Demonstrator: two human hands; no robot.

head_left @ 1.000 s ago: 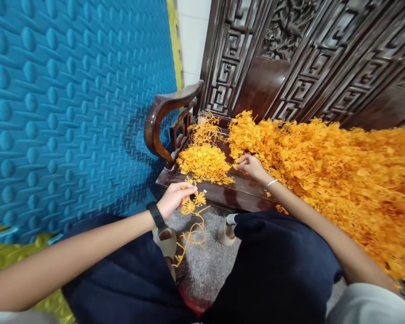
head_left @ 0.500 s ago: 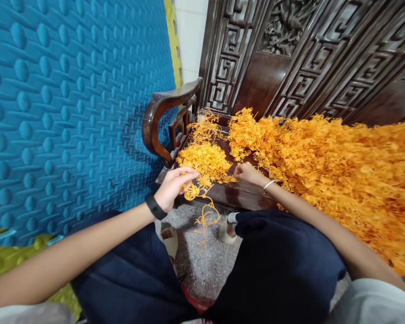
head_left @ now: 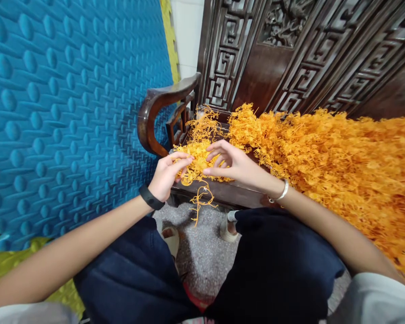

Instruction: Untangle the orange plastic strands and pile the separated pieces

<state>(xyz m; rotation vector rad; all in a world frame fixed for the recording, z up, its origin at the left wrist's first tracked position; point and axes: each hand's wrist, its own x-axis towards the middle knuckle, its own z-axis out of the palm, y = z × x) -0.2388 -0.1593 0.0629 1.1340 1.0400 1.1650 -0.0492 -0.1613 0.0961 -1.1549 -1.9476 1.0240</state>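
My left hand [head_left: 168, 173], with a black band on the wrist, pinches an orange plastic strand [head_left: 200, 198] whose thin, branching end dangles over the bench's front edge. Just right of it, my right hand [head_left: 227, 159] has its fingers curved and apart, above a small heap of yellow-orange plastic pieces [head_left: 202, 150]. No piece shows between the right fingers. A silver bangle circles the right wrist. Behind the heap lies a looser tangle of thin orange strands [head_left: 205, 126].
The dark carved wooden bench has a curved armrest [head_left: 146, 114] at left and a tall carved back [head_left: 256, 76]. A large mound of orange plastic pieces [head_left: 340, 157] covers its right side. Blue foam matting [head_left: 70, 112] spreads left; speckled floor [head_left: 202, 252] lies between my feet.
My right hand has come left and up from the bench's front edge to beside my left hand, its fingers opening. My left hand still pinches the strand, slightly higher.
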